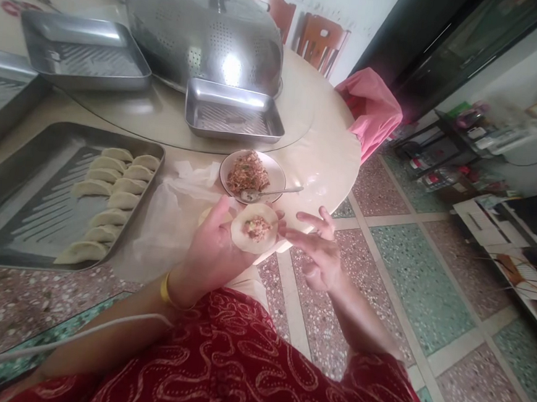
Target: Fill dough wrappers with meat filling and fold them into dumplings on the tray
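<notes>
Two hands: left grip (216, 246) cupped under filled wrapper (254, 227); right grip (318, 251) open, fingertips beside it

No text, label, brand, number or sign can be read anywhere in this view. The boxes and packages (442, 171) on the floor well beyond the bench (319, 149) carry coloured printing, but it is too blurred and small to make out. The metal trays (233, 108) on the bench show no markings.

Your bench layout
Your tray (26, 207) of dumplings (110, 200) lies left; the filling plate (275, 172) sits right, wrapper (254, 226) before it.
</notes>
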Demonstrator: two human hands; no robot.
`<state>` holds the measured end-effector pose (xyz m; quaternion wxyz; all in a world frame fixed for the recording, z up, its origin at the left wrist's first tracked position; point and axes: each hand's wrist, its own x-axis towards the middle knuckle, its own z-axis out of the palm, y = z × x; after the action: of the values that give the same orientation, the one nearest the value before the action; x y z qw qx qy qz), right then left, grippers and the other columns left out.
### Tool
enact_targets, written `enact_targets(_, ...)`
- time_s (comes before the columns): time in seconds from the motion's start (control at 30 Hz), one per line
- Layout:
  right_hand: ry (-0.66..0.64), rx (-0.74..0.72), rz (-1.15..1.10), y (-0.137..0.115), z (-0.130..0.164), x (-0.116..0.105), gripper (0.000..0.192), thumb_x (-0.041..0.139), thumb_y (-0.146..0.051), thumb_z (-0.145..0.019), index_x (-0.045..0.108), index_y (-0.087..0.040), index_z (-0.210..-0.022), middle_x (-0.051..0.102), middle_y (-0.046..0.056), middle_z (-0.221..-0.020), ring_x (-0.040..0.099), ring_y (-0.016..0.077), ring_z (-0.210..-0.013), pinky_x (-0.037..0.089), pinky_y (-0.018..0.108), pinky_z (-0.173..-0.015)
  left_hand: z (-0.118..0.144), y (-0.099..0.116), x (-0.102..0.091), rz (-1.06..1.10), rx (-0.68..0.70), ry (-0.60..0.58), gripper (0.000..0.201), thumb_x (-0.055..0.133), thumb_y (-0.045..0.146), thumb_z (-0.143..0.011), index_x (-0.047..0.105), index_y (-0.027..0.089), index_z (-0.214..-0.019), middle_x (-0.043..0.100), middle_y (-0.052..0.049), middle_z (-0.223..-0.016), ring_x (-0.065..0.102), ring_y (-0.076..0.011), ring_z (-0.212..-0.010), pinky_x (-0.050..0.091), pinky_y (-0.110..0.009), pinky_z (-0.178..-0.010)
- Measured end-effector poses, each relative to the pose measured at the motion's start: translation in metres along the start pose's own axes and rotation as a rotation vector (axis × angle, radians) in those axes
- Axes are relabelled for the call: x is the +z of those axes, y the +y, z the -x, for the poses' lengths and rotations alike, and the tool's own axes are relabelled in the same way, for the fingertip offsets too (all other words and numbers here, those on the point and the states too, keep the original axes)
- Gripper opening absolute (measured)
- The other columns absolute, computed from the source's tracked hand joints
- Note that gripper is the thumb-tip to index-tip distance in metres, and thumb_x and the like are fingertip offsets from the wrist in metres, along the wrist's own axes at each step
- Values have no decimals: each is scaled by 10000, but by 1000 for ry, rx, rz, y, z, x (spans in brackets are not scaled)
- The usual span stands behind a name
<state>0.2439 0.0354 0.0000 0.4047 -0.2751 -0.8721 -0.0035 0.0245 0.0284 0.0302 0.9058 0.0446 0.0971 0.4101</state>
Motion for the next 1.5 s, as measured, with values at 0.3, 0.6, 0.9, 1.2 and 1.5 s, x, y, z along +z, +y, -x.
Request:
enact_targets(0.3,-19,-20,102,-1,11,15,570,259,-602,-970,412,-312,-1436,689,-38,-1243,449,184,-1387,117,461,-1274,0,1,3,12,-4,-45,720,270,639,-951,597,48,-1201,693,-156,-1154,553,-266,-1257,360,-391,-1121)
enact_targets(0.6,-78,-152,155,-26,15,24,514,341,-677,-918,575,-368,-1256,727,-62,-1177,447,197,-1388,95,462,-1279,-3,-4,10,-24,38,80,691,235,615,-968,646,81,-1121,718,-126,-1061,608,-248,-1172,407,-369,-1076)
enact_targets(0.9,-59,-225,226,-37,-4,24,499,270,-601,-964,610,-344,-1224,672,-66,-1291,419,206,-1413,38,447,-1288,-3,-12,11,-1,-13,143,705,215,629,-961,496,122,-1363,685,-131,-1150,636,-265,-1110,440,-402,-1020)
enact_targets(1.2,88,-144,174,-39,-18,23,492,214,-540,-987,512,-348,-1327,706,-50,-1192,373,152,-1434,54,416,-1290,-3,-17,9,49,68,116,638,248,595,-972,571,153,-1301,677,-111,-1175,602,-241,-1168,424,-372,-1055)
enact_targets(1.5,68,503,512,82,-14,-17,485,200,-384,-1016,617,-214,-1196,694,83,-1150,457,294,-1357,204,622,-1159,-18,-19,6,46,28,212,663,199,599,-981,659,136,-1096,719,-95,-995,664,-205,-1026,454,-335,-1026)
